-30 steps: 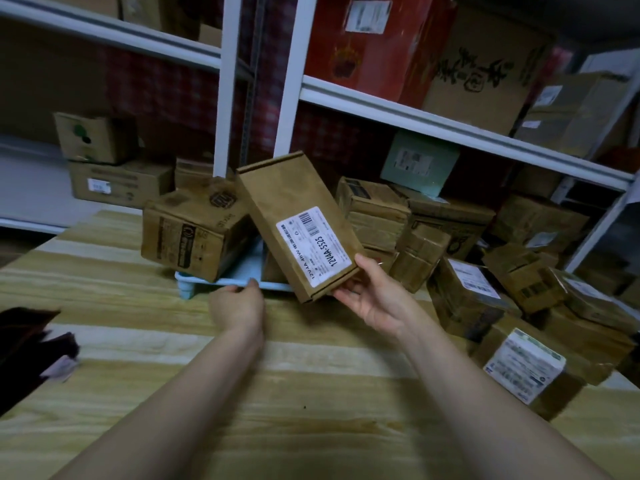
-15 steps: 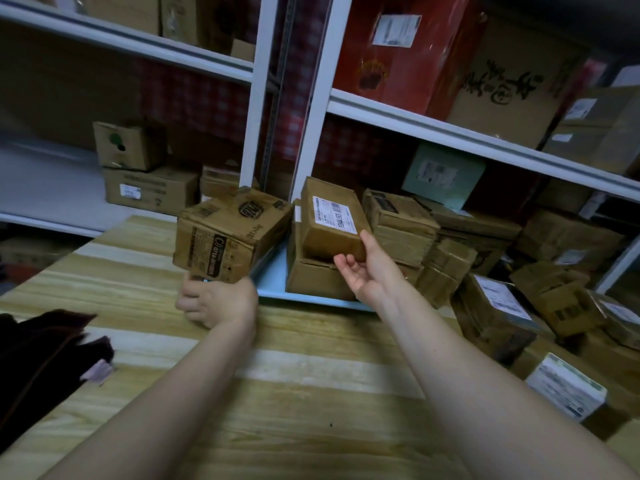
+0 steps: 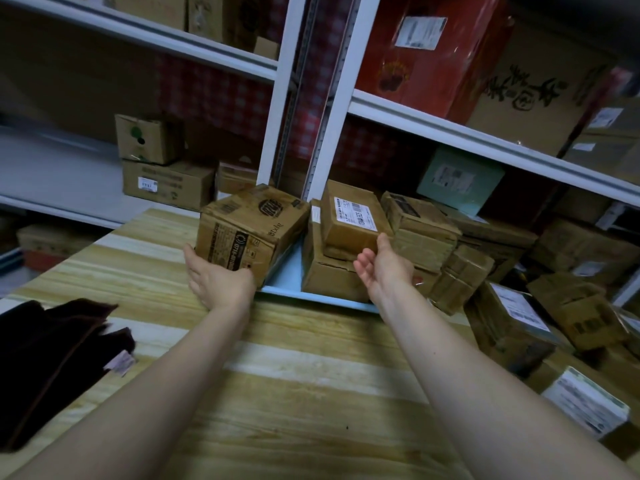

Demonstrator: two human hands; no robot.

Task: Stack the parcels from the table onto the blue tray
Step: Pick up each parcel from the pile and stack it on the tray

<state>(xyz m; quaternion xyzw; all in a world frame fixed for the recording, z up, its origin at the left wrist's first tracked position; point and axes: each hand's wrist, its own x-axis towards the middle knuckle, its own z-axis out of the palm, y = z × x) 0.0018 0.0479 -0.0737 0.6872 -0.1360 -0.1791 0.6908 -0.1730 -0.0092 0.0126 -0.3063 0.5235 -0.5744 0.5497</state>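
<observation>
On the blue tray [image 3: 287,268], the big box [image 3: 249,233] is held by the curled fingers of the left hand [image 3: 221,282]. The small box [image 3: 349,223] is touched by the right hand [image 3: 381,271], with fingers spread.

White shipping label [image 3: 355,213] on top face of small parcel [image 3: 346,237] — carries a barcode and one large code, reads roughly 12W4A-5525; fine print illegible. Round printed logo [image 3: 273,205] on top of large box [image 3: 242,237], with dark print bands on its side — lettering too blurred to read. Black brush-style Chinese characters [image 3: 519,90] on brown carton [image 3: 502,128]. White labels on red box [image 3: 433,71], teal box [image 3: 485,174] and right-hand parcels [image 3: 512,323]: unreadable.
</observation>
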